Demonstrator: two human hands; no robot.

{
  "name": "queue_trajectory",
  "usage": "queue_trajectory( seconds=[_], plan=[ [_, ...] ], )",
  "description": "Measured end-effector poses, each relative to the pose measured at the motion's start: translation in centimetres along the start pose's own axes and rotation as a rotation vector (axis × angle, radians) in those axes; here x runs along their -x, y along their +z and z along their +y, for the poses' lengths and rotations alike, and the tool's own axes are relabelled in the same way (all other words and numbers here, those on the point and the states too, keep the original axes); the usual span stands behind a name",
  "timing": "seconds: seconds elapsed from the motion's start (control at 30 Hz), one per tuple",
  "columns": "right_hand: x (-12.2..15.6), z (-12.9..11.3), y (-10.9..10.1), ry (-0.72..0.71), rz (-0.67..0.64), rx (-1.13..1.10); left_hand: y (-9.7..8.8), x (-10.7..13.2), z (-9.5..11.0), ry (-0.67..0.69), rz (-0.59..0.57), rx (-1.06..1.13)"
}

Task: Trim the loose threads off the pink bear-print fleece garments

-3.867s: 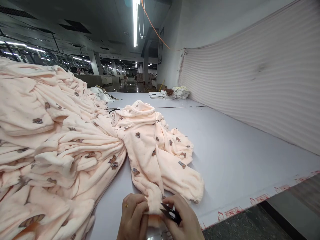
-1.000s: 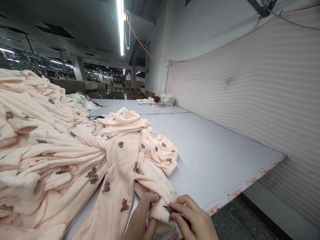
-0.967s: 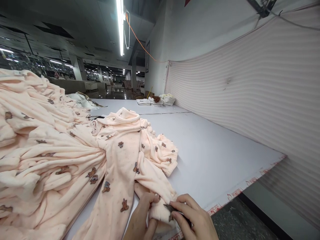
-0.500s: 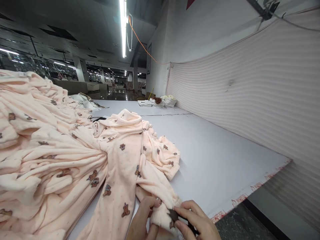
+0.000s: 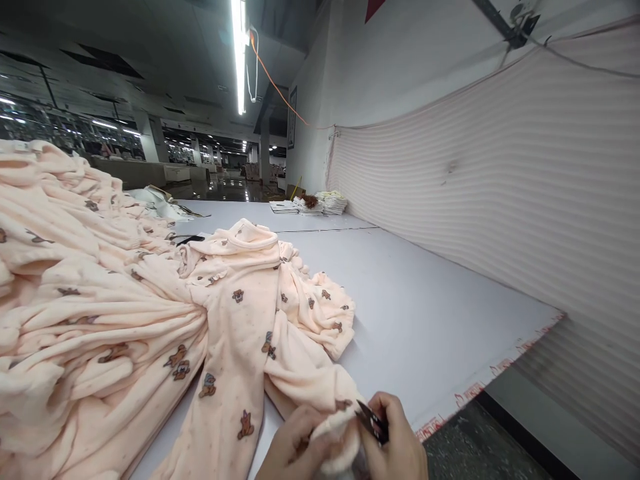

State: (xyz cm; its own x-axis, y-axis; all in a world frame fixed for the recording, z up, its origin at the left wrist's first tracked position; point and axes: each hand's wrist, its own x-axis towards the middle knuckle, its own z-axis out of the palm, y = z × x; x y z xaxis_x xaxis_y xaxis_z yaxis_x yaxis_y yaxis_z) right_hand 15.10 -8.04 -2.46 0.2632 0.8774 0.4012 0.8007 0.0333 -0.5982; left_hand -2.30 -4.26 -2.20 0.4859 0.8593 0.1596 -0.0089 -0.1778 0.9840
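A peach fleece garment (image 5: 240, 340) with small bear prints lies on the table, its collar pointing away from me. One sleeve (image 5: 315, 363) stretches towards me, and my left hand (image 5: 295, 443) is closed on its cuff (image 5: 343, 443), whose opening faces me. My right hand (image 5: 397, 440) grips black thread snips (image 5: 371, 421), their pointed blades aimed up and left beside the cuff edge. Some fingers of my right hand are hidden behind the cuff, so whether they also pinch the fabric is unclear.
A large heap of the same peach fleece (image 5: 65, 300) covers the table's left side. Stacked white pieces (image 5: 330, 203) sit at the far end. A striped cloth sheet (image 5: 475, 180) hangs along the right, beyond the pale tabletop (image 5: 425, 300). The table's taped edge (image 5: 470, 397) runs at right.
The cuff has been turned so its opening faces me. My right hand has rotated, and the snips now point up and left instead of lying against the fabric. The view shifted slightly.
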Motion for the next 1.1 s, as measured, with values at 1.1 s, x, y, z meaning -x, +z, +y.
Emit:
queue_trajectory(
  seconds=[1.1],
  plan=[
    [-1.2,-2.5,-1.8,-0.227,-0.397,-0.268,-0.2,0.0,3.8,-0.343,-0.005,0.904]
  ],
)
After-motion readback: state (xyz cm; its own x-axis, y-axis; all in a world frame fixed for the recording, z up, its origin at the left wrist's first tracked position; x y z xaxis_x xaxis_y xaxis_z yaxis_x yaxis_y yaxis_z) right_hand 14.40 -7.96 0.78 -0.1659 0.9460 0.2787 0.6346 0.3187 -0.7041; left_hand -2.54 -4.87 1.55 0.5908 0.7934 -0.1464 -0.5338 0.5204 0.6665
